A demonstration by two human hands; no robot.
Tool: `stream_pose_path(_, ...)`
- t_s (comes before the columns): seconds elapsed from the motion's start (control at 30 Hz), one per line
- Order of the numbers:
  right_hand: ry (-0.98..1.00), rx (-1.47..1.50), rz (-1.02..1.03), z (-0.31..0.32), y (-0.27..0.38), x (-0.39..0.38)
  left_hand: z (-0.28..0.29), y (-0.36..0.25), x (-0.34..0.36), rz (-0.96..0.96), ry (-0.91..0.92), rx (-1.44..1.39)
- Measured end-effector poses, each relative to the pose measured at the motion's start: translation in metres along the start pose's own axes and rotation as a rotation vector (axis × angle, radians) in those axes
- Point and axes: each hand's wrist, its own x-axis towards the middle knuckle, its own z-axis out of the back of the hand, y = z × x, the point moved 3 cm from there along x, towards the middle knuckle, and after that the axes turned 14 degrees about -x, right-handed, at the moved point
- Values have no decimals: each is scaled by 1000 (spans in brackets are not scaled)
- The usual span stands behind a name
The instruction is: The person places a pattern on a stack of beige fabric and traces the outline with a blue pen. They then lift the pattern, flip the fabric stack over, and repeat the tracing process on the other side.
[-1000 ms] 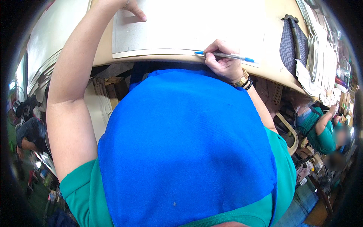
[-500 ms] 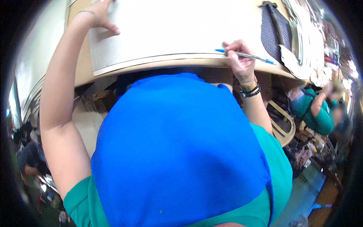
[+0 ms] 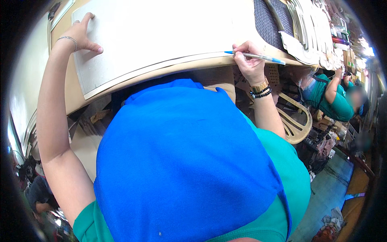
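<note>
A large white sheet (image 3: 161, 32) lies on the tan tabletop (image 3: 121, 82) in front of me, its near edge running close to the table's edge. My left hand (image 3: 84, 38) rests near the sheet's left side, thumb and fingers spread apart, holding nothing. Over the sheet's near edge, toward the right, my right hand (image 3: 250, 66) pinches a clear ballpoint pen (image 3: 260, 57) with blue ends. The pen lies almost level, its blue tip pointing left. Whether the tip touches the sheet I cannot tell. My blue apron fills the middle of the view.
Beyond my right hand lie a dark textured pad (image 3: 264, 25) with a dark handle (image 3: 275, 15) across it, and stacked white sheets (image 3: 302, 28). A tan plastic chair (image 3: 298, 121) stands below. A co-worker in green (image 3: 328, 97) is at the far right.
The view has shifted, so the sheet, pad and my left hand appear farther left and lower. My right hand, still pinching the pen, has moved slightly right along the sheet's near edge.
</note>
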Motion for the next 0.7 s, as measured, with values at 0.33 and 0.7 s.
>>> stream_pose_path(0.33, 9, -5, -17, -1, -2, -1, -2, 1, 0, -1, -14, 3)
stream_pose_path(0.7, 23, -75, 13, -5, 11, -1, -5, 3, 0, -2, -63, 10)
